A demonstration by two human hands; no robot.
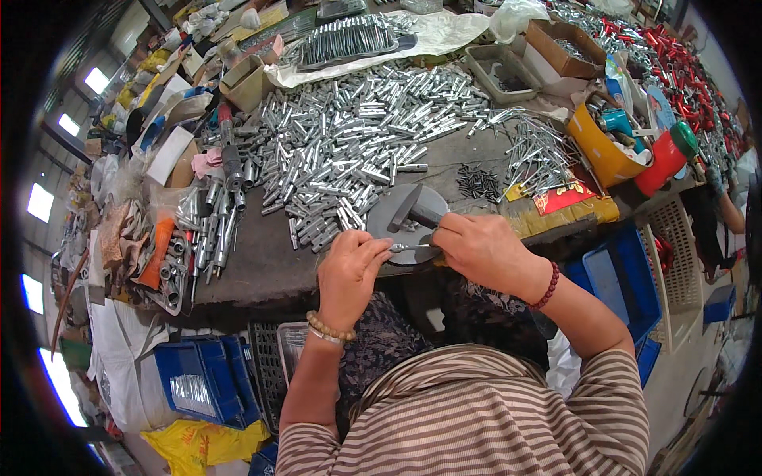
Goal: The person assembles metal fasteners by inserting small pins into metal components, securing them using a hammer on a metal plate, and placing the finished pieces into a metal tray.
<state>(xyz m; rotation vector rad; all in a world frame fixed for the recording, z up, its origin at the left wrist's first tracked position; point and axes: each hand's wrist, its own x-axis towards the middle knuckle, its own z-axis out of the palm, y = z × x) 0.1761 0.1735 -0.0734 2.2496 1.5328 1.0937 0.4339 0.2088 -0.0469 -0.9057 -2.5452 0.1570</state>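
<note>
My left hand (352,266) and my right hand (481,248) meet over the near edge of the workbench (262,266). Together they pinch a small thin silver metal part (410,247) held level between the fingertips. Just behind the hands lies a round dark metal disc (390,216) with a dark block on it. A large heap of short silver metal tubes (349,135) covers the bench behind the disc. A small pile of dark screws (479,183) lies to the right of the disc.
Blue plastic crates stand on the floor at the lower left (198,385) and right (623,274). A yellow tub (599,151) and a red jug (663,163) sit at the bench's right end. Cardboard boxes (556,44) and red-handled parts (675,55) lie beyond. Another person's arm (726,206) shows at the right.
</note>
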